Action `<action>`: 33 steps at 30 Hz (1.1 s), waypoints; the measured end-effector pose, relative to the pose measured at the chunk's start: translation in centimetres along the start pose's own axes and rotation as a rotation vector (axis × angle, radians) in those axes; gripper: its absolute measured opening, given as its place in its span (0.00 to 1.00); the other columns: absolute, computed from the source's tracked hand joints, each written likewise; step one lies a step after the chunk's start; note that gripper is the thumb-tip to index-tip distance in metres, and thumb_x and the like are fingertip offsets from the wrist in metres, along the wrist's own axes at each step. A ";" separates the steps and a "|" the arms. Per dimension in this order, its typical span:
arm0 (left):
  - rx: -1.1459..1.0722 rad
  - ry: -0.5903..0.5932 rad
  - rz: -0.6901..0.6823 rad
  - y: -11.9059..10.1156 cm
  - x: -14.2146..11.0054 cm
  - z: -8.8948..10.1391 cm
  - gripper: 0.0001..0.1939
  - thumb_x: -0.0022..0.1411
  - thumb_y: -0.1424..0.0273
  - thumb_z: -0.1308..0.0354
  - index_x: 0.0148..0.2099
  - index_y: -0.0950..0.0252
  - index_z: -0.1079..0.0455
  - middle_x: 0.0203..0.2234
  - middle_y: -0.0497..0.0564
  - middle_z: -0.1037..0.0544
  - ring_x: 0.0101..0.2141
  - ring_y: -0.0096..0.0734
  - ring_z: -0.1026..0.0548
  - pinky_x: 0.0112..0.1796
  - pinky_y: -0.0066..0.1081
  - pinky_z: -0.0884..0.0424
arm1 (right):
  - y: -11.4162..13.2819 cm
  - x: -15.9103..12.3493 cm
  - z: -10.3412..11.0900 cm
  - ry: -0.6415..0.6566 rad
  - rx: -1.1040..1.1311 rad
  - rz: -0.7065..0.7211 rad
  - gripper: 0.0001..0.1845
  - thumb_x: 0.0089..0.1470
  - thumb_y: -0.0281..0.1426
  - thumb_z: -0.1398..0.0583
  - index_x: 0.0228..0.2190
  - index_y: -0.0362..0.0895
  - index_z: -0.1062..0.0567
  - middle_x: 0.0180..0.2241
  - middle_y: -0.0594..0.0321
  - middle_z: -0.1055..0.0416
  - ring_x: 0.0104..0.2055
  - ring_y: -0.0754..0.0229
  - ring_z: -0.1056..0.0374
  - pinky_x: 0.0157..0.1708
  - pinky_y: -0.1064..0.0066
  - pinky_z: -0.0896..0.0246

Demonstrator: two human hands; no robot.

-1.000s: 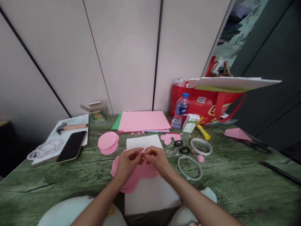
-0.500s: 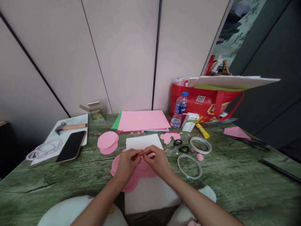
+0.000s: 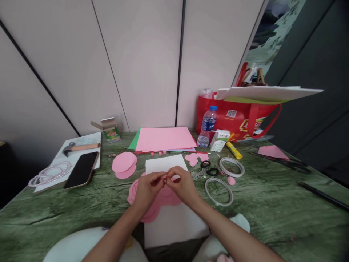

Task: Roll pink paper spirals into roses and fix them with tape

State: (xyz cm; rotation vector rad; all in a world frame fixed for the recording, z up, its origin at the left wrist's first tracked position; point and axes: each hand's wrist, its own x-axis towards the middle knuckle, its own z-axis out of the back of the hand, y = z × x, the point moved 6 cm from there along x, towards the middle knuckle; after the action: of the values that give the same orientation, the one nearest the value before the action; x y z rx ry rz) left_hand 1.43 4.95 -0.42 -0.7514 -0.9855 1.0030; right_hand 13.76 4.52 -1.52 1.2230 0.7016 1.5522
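Note:
Above the white sheet (image 3: 171, 227), my left hand (image 3: 148, 187) and my right hand (image 3: 182, 185) meet fingertip to fingertip, both closed in a pinch. Between them is a small pink paper piece (image 3: 164, 177), mostly covered by the fingers, so its shape is unclear. Under the hands lie pink paper shapes with rounded edges (image 3: 151, 214), partly hidden. A white sheet extends behind and in front of the hands. Just beyond it sit several tiny pink paper rolls (image 3: 160, 154). Round pink paper discs (image 3: 124, 162) are stacked to the left.
Scissors (image 3: 205, 169), two tape rolls (image 3: 219, 191) and pink paper scraps (image 3: 192, 159) lie right. Coloured paper (image 3: 166, 139) is stacked behind. Farther out are a water bottle (image 3: 208, 125), glue stick (image 3: 233, 150), red bag (image 3: 226, 115), phone (image 3: 82, 170) and hammer (image 3: 84, 146).
The view has shifted slightly. Both hands stay pinched together in nearly the same place, with only a slight movement of the right fingers.

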 end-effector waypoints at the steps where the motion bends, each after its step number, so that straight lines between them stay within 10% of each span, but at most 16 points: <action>1: 0.000 0.001 -0.014 -0.1 0.0 0.0 0.10 0.51 0.72 0.45 0.36 0.66 0.26 0.21 0.49 0.24 0.23 0.26 0.28 0.25 0.24 0.31 | -0.2 0.0 0.0 0.003 0.006 -0.012 0.03 0.41 0.25 0.43 0.20 0.43 0.31 0.25 0.64 0.33 0.28 0.64 0.37 0.22 0.76 0.40; 10: -0.113 0.021 0.148 1.5 0.1 0.1 0.12 0.49 0.69 0.44 0.36 0.69 0.26 0.22 0.52 0.24 0.21 0.28 0.28 0.23 0.27 0.30 | 0.5 1.0 0.9 0.132 -0.222 0.006 0.07 0.43 0.26 0.42 0.29 0.43 0.28 0.31 0.62 0.30 0.28 0.65 0.34 0.25 0.76 0.40; 14: -0.169 0.035 0.199 1.8 0.2 0.0 0.13 0.48 0.69 0.42 0.35 0.70 0.25 0.19 0.52 0.24 0.20 0.28 0.29 0.22 0.27 0.30 | 2.4 1.7 4.6 0.221 -0.645 0.029 0.10 0.44 0.22 0.45 0.28 0.44 0.27 0.27 0.61 0.28 0.29 0.62 0.33 0.29 0.73 0.43; 20: -0.202 0.064 0.213 2.1 0.3 -0.2 0.13 0.47 0.69 0.41 0.35 0.71 0.25 0.18 0.52 0.25 0.18 0.26 0.30 0.18 0.26 0.32 | 0.7 -0.4 10.6 0.447 -1.163 -0.339 0.13 0.37 0.19 0.42 0.28 0.44 0.25 0.32 0.52 0.27 0.36 0.49 0.31 0.28 0.69 0.45; 28: -0.248 0.111 0.179 1.5 0.2 -0.5 0.13 0.47 0.69 0.41 0.36 0.71 0.26 0.21 0.53 0.23 0.20 0.26 0.29 0.18 0.25 0.31 | -2.4 -3.5 10.2 0.571 -1.101 -0.454 0.11 0.27 0.16 0.39 0.16 0.43 0.27 0.25 0.56 0.26 0.31 0.51 0.30 0.28 0.68 0.44; 33: -0.287 0.033 0.102 0.2 0.2 0.3 0.14 0.49 0.69 0.41 0.38 0.71 0.26 0.23 0.53 0.23 0.22 0.28 0.27 0.21 0.26 0.28 | -1.0 -3.0 9.9 0.570 -0.944 -0.380 0.10 0.41 0.20 0.46 0.19 0.42 0.27 0.17 0.60 0.30 0.18 0.60 0.34 0.21 0.73 0.48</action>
State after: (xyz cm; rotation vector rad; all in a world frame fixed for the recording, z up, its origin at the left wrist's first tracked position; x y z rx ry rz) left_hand 1.17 5.26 -0.43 -1.0614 -1.0847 0.9435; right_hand 23.36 0.74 -0.30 -0.0570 0.4064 1.5976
